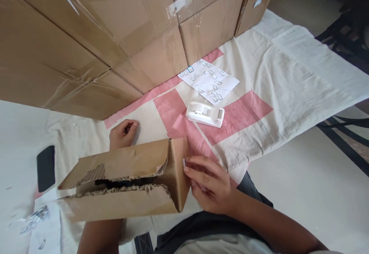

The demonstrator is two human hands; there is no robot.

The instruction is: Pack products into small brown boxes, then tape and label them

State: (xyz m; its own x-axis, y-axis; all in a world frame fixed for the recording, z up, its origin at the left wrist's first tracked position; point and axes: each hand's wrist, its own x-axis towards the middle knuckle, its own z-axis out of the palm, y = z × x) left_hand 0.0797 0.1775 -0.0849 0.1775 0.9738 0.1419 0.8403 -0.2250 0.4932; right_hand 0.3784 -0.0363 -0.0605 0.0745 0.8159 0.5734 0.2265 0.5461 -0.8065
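A brown cardboard box [123, 204] with a torn, ragged slit along its top lies across my lap side of the cloth. My right hand [211, 184] is at its right end, fingertips pinching a small white piece [184, 163] against the end flap; the piece is too small to name. My left forearm passes beneath or behind the box. Beyond the box's far edge my left hand [123, 134] rests with curled fingers, nothing visible in it. A white tape dispenser [205, 114] sits on the cloth past the box.
Large taped cartons [150, 57] stand like a wall at the back. A white sheet with small outlined shapes [211, 79] lies before them. A black phone [46, 168] and another printed sheet [46, 223] are at left. The pink and cream cloth [276, 69] covers the surface.
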